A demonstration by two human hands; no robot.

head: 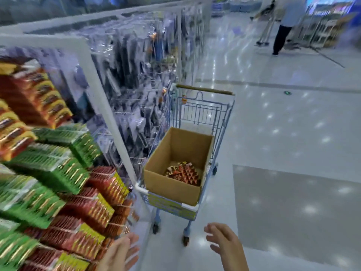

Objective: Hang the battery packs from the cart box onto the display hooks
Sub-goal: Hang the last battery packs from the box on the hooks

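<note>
Head view: both hands are empty with fingers spread apart, the left hand point(119, 253) just beside the hanging display packs point(58, 192), the right hand point(224, 243) over bare floor point(293, 133). Ahead of both, between them, one shopping cart point(195, 118) stands alongside the display rack point(101, 90); its front rim and the wall of the one cardboard box point(173, 188) lie between the hands and the battery packs point(183, 173). These form one red heap on the box bottom, too blurred to count or orient. One person point(287, 26) stands far off.
</note>
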